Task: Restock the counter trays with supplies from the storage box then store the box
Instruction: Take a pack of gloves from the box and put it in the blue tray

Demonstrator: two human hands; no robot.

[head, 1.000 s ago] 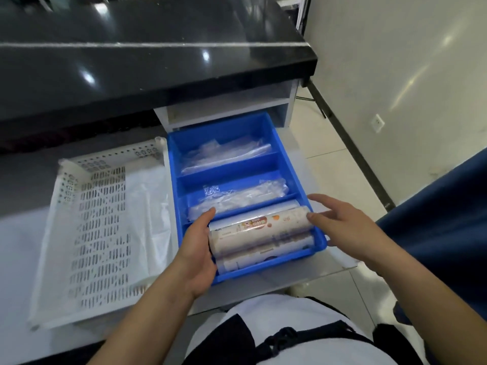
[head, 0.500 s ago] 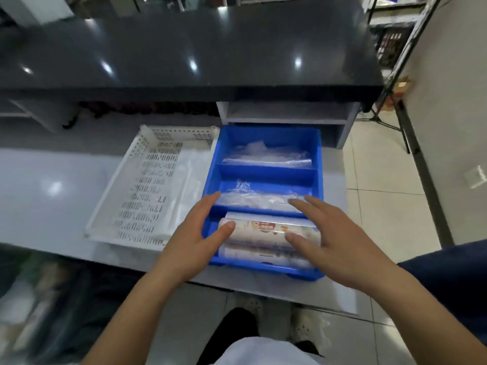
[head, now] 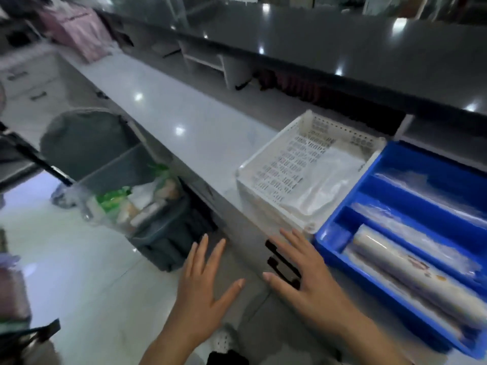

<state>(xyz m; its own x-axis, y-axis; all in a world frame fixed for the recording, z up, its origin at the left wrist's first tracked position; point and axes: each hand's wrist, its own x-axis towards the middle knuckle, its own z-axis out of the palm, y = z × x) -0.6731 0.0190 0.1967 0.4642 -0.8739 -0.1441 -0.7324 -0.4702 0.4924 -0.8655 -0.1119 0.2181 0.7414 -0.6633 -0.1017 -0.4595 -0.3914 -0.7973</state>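
Note:
A blue divided tray (head: 332, 234) sits at the right on the white counter, with printed rolls (head: 411, 275) in its near compartment and clear plastic packs (head: 421, 233) in the others. Left of it stands a white perforated basket (head: 266, 167) holding clear bags (head: 324, 180). My left hand (head: 203, 288) hovers open over the floor in front of the counter, fingers spread, holding nothing. My right hand (head: 305, 280) is open beside it, in front of the black drawer handles (head: 282, 264), left of the blue tray. On the floor under the counter sits a grey bin (head: 158, 233) full of packaged goods.
A long white counter (head: 171, 109) runs away to the left under a black upper ledge (head: 342, 48). A pink bag (head: 79, 30) lies at the far left. A grey round chair back (head: 87, 138) stands behind the bin. The floor is pale tile.
Both hands have lifted off the rolls in the blue tray and swung left. The view has turned left, bringing the grey bin and long counter into sight.

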